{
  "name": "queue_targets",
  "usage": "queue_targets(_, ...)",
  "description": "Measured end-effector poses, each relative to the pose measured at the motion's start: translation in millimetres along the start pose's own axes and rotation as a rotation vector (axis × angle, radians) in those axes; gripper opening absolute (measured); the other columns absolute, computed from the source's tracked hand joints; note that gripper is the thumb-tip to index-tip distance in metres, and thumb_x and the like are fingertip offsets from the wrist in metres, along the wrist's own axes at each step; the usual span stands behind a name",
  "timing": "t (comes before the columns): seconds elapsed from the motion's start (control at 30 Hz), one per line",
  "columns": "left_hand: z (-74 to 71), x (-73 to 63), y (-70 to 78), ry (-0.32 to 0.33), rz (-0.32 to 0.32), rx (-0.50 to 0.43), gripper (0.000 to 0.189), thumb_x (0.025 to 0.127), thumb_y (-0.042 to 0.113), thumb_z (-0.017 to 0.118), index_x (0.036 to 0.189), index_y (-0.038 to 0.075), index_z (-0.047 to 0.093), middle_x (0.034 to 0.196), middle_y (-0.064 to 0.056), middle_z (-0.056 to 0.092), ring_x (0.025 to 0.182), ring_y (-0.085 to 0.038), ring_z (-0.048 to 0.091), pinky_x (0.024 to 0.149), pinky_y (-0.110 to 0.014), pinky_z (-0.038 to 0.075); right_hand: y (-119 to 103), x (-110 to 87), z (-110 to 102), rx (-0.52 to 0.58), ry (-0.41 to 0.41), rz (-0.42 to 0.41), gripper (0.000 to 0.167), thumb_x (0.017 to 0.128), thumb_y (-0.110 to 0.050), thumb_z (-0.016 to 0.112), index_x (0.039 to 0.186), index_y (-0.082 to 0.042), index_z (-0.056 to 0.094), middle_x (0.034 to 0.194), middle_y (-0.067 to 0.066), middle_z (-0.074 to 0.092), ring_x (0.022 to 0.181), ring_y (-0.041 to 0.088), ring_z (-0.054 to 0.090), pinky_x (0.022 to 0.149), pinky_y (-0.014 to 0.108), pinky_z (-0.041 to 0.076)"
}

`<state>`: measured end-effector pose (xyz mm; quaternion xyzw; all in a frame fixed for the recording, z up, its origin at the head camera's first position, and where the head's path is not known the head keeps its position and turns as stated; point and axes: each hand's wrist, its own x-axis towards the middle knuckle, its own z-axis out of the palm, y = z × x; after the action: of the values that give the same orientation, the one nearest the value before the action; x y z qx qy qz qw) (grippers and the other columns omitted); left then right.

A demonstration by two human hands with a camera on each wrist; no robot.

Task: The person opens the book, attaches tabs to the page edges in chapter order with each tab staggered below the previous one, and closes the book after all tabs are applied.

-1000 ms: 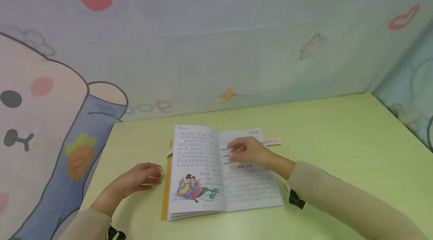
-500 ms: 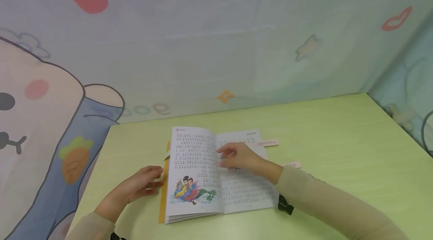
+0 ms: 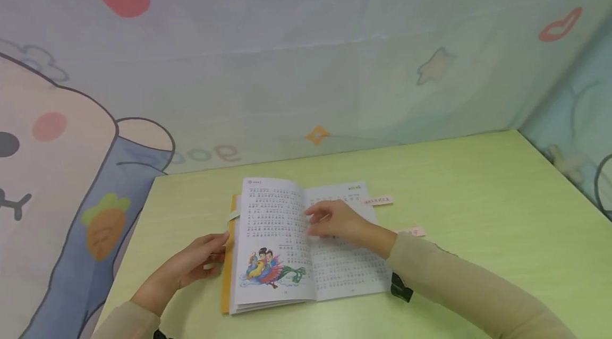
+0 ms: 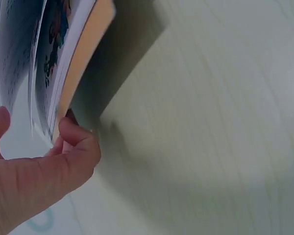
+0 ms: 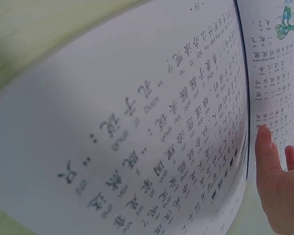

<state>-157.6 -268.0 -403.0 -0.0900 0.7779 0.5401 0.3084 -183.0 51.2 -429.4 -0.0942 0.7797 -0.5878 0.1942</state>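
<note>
A children's book (image 3: 268, 222) lies spread on the pale green table, with a coloured picture of figures on a bird low on the left page. Its yellow cover (image 3: 227, 286) shows beyond the left pages. At that left edge my left hand (image 3: 201, 259) grips the book; in the left wrist view its digits (image 4: 81, 142) bend around the cover's edge, which stands tilted over a shadow. My right hand (image 3: 337, 219) hovers over the right page near the centre fold, fingers loosely curved and nothing held. The right wrist view shows the printed right page (image 5: 137, 122) bowing up.
Pink paper tabs (image 3: 379, 201) stick out from the book's right side, and a pale tab (image 3: 234, 215) from its left. Bare table (image 3: 478, 195) extends to the right. A cloth backdrop (image 3: 287, 62) with cartoon prints hangs behind the table.
My left hand has come in to the book's left edge, and more of the yellow cover shows there. The right hand has shifted slightly left and down. The same pages stay spread.
</note>
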Motion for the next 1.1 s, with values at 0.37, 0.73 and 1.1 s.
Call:
queue_targets(0.37,8.9,-9.0,33.5,-0.031,0.154,0.015,0.063,0.094,0.035,0.056,0.134,-0.004,0.027,0.113,-0.016,0.054,0.091,-0.021,0.060,0.076,-0.035,0.053,-6.3,-3.1,6.5,0.078,-0.038,-0.013,0.045,0.077,-0.008,0.074,0.118,0.001,0.059,0.105,0.013,0.059,0.082,0.018,0.063,0.073,0.031,0.055)
queue_targets(0.73,35.7,-11.6,52.3,0.058,0.282,-0.015,0.060,0.089,0.019,0.064,0.134,0.000,0.030,0.106,-0.019,0.063,0.081,-0.026,0.067,0.068,-0.038,0.057,-16.7,-6.6,12.8,0.161,-0.039,-0.006,0.048,0.078,-0.007,0.074,0.122,0.001,0.056,0.113,0.016,0.057,0.089,0.021,0.063,0.076,0.033,0.055)
queue_targets(1.1,47.9,-11.1,64.8,0.118,0.303,0.034,0.051,0.087,0.005,0.059,0.131,-0.002,0.036,0.105,-0.022,0.061,0.079,-0.026,0.067,0.068,-0.036,0.056,-22.4,-10.7,13.0,0.166,-0.079,-0.006,0.049,0.079,-0.009,0.074,0.123,0.000,0.056,0.117,0.016,0.056,0.089,0.021,0.063,0.076,0.034,0.055)
